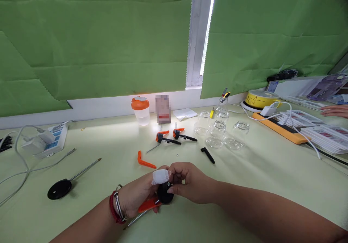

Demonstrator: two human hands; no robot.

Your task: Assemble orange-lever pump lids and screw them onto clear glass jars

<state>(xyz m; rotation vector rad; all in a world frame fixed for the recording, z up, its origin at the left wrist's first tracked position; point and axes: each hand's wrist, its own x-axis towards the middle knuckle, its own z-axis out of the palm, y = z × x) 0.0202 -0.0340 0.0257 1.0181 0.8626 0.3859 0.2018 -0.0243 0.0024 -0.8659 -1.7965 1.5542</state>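
My left hand (138,192) is closed round an assembly of an orange lever (148,205), a black round piece (165,194) and a thin metal rod (137,219). White tape wraps one of its fingers. My right hand (187,183) pinches at the black round piece from the right, thumb on its edge; what the fingertips hold at its top is partly hidden. Just beyond the hands lie a loose orange lever (145,160), a black lever (208,155) and a tiny metal nut (177,155). A black disc with a metal rod (59,189) rests on the left.
Two orange-and-black assemblies (168,140) lie ahead, near several glass jars (214,136). An orange-lidded cup (141,112) and a small box (163,109) stand at the back. Left is a power strip (54,141); right, an orange power strip (282,129) and another person's hand (335,110).
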